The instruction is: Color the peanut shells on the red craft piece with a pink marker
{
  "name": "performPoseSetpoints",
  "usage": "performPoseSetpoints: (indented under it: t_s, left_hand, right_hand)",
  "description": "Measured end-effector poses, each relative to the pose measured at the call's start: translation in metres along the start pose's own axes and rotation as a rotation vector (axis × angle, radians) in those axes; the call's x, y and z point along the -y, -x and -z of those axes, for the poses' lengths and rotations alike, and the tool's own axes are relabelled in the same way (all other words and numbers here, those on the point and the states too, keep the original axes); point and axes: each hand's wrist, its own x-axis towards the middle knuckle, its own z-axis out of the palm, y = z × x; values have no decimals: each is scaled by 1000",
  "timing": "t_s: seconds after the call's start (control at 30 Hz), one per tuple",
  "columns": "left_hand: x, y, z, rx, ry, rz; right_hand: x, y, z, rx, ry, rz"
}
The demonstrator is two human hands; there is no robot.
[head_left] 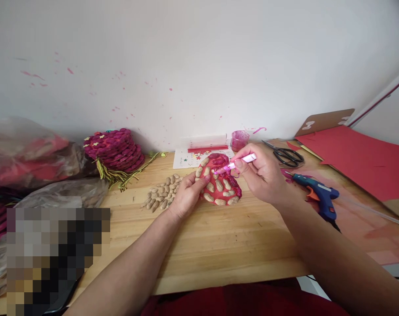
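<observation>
My left hand grips the left edge of a round red piece with peanuts fixed on it, held up above the table. Along its top and right side the peanuts are coated in dark pink paint; the others are bare. In my right hand is a white-handled paintbrush, its pink-stained tip touching the peanuts near the top of the piece. A jar of pink paint stands behind my right hand. Loose peanuts lie left of the piece.
A stack of pink peanut pieces with yellow cords sits at the back left, near plastic bags. Black scissors, a blue glue gun and red sheets are to the right. Paint-splashed wall borders the table.
</observation>
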Motion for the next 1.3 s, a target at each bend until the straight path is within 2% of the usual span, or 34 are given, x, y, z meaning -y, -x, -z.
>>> performPoseSetpoints:
  t_s: [0.07, 0.2, 0.37, 0.5, 0.73, 1.0, 1.17, 1.3]
  left_hand:
    - [-3, 1, -1, 4, -21, -18]
    - [-5, 2, -2, 12, -74, -23]
    - [-2, 1, 2, 2, -149, -44]
    - [0, 1, 4, 3, -210, -56]
    - [-1, 3, 3, -44, -382, -161]
    - [2, 4, 5, -91, -547, -192]
    - [1, 3, 5, -83, -527, -186]
    - [-1, 2, 4, -84, -513, -177]
  right_hand:
    - [-1, 1, -1, -7, 34, 4]
    - [-5, 0, 0, -108, 78, 36]
    - [-8, -1, 0, -45, 45, -20]
    - [-6, -1, -1, -120, 93, 14]
    - [16, 3, -11, -45, 298, 194]
    - [13, 5, -14, 25, 341, 282]
    - [10, 4, -15, 115, 345, 342]
    - [13, 4, -14, 129, 341, 352]
